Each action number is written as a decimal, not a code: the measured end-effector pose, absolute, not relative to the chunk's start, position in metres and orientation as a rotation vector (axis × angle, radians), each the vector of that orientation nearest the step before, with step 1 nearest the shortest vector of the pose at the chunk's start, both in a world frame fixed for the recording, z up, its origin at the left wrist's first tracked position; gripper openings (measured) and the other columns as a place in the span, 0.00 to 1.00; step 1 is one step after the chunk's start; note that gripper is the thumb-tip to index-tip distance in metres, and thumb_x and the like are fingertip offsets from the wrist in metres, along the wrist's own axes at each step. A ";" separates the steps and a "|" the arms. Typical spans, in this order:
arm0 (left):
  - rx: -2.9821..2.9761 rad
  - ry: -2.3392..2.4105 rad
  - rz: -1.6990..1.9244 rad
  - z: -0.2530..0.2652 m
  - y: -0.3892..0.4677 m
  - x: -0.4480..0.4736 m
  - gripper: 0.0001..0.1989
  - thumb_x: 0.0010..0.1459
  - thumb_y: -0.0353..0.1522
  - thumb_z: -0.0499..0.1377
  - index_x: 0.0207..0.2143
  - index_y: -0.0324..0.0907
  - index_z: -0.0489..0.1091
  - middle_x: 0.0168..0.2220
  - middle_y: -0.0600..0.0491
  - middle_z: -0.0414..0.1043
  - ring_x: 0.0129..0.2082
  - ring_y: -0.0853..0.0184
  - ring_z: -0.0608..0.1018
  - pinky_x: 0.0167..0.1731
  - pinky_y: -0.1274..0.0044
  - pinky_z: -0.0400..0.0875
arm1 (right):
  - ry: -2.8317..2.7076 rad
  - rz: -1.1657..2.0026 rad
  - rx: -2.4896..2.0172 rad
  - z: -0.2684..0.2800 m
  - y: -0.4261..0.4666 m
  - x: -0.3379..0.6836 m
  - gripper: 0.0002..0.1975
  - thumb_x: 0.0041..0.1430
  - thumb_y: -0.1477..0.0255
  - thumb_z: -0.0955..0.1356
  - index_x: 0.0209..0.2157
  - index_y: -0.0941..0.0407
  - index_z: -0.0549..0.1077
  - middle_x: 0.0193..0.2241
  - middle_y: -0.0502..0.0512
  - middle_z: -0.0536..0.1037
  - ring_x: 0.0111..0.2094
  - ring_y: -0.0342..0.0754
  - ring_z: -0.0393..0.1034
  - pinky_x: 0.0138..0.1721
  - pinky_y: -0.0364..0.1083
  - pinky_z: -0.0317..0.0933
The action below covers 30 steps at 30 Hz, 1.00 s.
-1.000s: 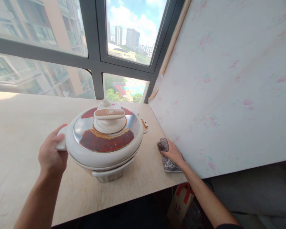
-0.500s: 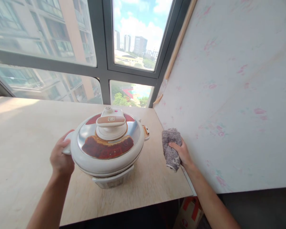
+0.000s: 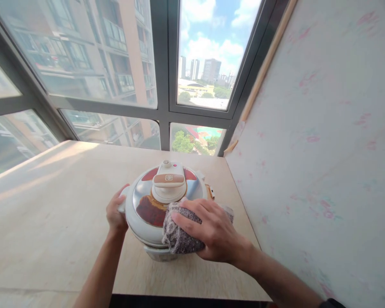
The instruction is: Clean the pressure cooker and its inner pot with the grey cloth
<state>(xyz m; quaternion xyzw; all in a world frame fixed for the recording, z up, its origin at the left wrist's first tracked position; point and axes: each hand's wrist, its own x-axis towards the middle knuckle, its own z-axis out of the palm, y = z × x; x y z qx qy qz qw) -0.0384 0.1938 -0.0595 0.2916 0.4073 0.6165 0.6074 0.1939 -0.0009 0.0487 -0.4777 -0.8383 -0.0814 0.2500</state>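
Note:
A white electric pressure cooker [image 3: 142, 231] stands upright on the wooden surface, its shiny lid patterned in brown-red around a tan-topped lid handle [image 3: 169, 180]. My left hand [image 3: 117, 210] is closed around the side handle at the cooker's left. Under my right hand [image 3: 208, 229] is a grey-brown cloth [image 3: 181, 239], bunched up and pressed on the front right of the lid and its rim. The fingers of that hand are bent over the cloth. Cloth and hand hide the cooker's lower right part.
The pale wooden surface [image 3: 67, 222] reaches back to a grey-framed window [image 3: 165, 77]. On the right rises a wall [image 3: 324, 149] with pink flower paper, close beside the cooker. A dark gap [image 3: 179, 301] lies below the surface's front edge.
My right hand has brought the cloth left from beside the wall onto the cooker's lid. The left hand keeps its hold on the side handle. The camera view has shifted.

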 end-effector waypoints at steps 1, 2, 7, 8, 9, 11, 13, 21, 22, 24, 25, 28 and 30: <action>0.672 0.941 1.425 -0.059 0.193 -0.038 0.26 0.37 0.39 0.64 0.41 0.39 0.77 0.31 0.52 0.80 0.31 0.60 0.78 0.33 0.73 0.71 | -2.308 -0.211 -1.311 0.049 0.003 0.192 0.35 0.51 0.73 0.69 0.62 0.51 0.65 0.56 0.64 0.71 0.50 0.61 0.69 0.50 0.59 0.66; 0.675 0.947 1.424 -0.059 0.192 -0.038 0.26 0.37 0.39 0.63 0.42 0.39 0.77 0.32 0.52 0.80 0.32 0.59 0.79 0.34 0.72 0.72 | -2.310 -0.190 -1.323 0.050 0.006 0.193 0.33 0.50 0.73 0.69 0.60 0.52 0.67 0.55 0.63 0.72 0.49 0.61 0.69 0.49 0.59 0.66; 0.687 0.995 1.399 -0.060 0.193 -0.040 0.30 0.38 0.40 0.63 0.46 0.37 0.76 0.31 0.52 0.79 0.30 0.60 0.78 0.32 0.72 0.71 | -2.198 -0.135 -1.420 0.050 0.037 0.225 0.30 0.47 0.78 0.68 0.55 0.53 0.73 0.50 0.62 0.75 0.47 0.59 0.69 0.47 0.57 0.67; 0.678 0.993 1.395 -0.061 0.193 -0.040 0.30 0.38 0.40 0.63 0.46 0.37 0.75 0.31 0.52 0.79 0.29 0.61 0.78 0.31 0.73 0.71 | -2.151 -0.139 -1.457 0.049 0.046 0.235 0.30 0.47 0.79 0.68 0.54 0.53 0.73 0.50 0.61 0.75 0.48 0.59 0.69 0.48 0.57 0.67; 0.663 0.985 1.394 -0.062 0.193 -0.040 0.31 0.38 0.40 0.63 0.47 0.37 0.75 0.31 0.53 0.79 0.28 0.62 0.78 0.31 0.73 0.71 | -2.095 -0.135 -1.496 0.048 0.056 0.245 0.29 0.47 0.80 0.67 0.53 0.53 0.74 0.50 0.60 0.75 0.48 0.59 0.69 0.49 0.57 0.66; 0.620 0.968 1.399 -0.063 0.193 -0.040 0.31 0.37 0.40 0.64 0.46 0.37 0.75 0.31 0.52 0.79 0.28 0.62 0.77 0.30 0.74 0.71 | -1.976 -0.070 -1.556 0.044 0.078 0.263 0.28 0.47 0.81 0.66 0.51 0.52 0.75 0.49 0.59 0.76 0.49 0.58 0.70 0.51 0.56 0.66; 0.584 0.952 1.404 -0.064 0.192 -0.039 0.32 0.36 0.40 0.65 0.47 0.37 0.75 0.31 0.52 0.79 0.28 0.61 0.78 0.31 0.74 0.71 | -1.921 0.086 -1.521 0.041 0.098 0.277 0.27 0.45 0.81 0.65 0.48 0.52 0.76 0.46 0.56 0.78 0.48 0.56 0.71 0.52 0.54 0.65; 0.597 0.900 1.418 -0.066 0.190 -0.038 0.32 0.40 0.40 0.64 0.49 0.36 0.73 0.33 0.50 0.79 0.31 0.58 0.78 0.32 0.72 0.70 | -1.782 0.335 -1.589 0.044 0.158 0.284 0.25 0.44 0.76 0.67 0.47 0.51 0.78 0.46 0.53 0.80 0.48 0.59 0.72 0.53 0.57 0.62; 0.592 0.892 1.413 -0.067 0.190 -0.038 0.33 0.39 0.40 0.64 0.49 0.36 0.73 0.33 0.50 0.79 0.32 0.58 0.78 0.32 0.72 0.71 | -1.751 0.384 -1.596 0.045 0.167 0.284 0.24 0.43 0.76 0.67 0.45 0.51 0.79 0.44 0.53 0.81 0.46 0.59 0.73 0.52 0.56 0.62; 0.581 0.871 1.400 -0.068 0.190 -0.039 0.33 0.39 0.41 0.65 0.50 0.35 0.72 0.34 0.50 0.79 0.32 0.59 0.78 0.34 0.71 0.71 | -1.697 0.471 -1.602 0.043 0.186 0.284 0.21 0.41 0.75 0.67 0.41 0.51 0.80 0.39 0.51 0.81 0.42 0.57 0.73 0.48 0.55 0.64; 0.578 0.863 1.397 -0.069 0.190 -0.039 0.33 0.39 0.41 0.65 0.50 0.35 0.72 0.33 0.50 0.79 0.31 0.59 0.78 0.34 0.71 0.71 | -1.671 0.499 -1.607 0.042 0.195 0.284 0.19 0.41 0.75 0.67 0.38 0.52 0.80 0.36 0.50 0.81 0.40 0.56 0.73 0.46 0.54 0.65; 0.578 0.855 1.399 -0.073 0.192 -0.040 0.33 0.39 0.40 0.65 0.49 0.35 0.73 0.32 0.50 0.79 0.30 0.60 0.78 0.34 0.72 0.71 | -1.620 0.529 -1.629 0.040 0.216 0.284 0.14 0.40 0.73 0.66 0.31 0.55 0.78 0.28 0.50 0.79 0.32 0.53 0.72 0.39 0.51 0.66; 0.589 0.853 1.414 -0.076 0.195 -0.041 0.32 0.38 0.40 0.64 0.48 0.35 0.74 0.32 0.50 0.79 0.29 0.60 0.78 0.32 0.72 0.70 | -1.608 0.528 -1.643 0.042 0.225 0.280 0.13 0.39 0.72 0.66 0.30 0.55 0.78 0.27 0.50 0.78 0.31 0.52 0.71 0.37 0.51 0.66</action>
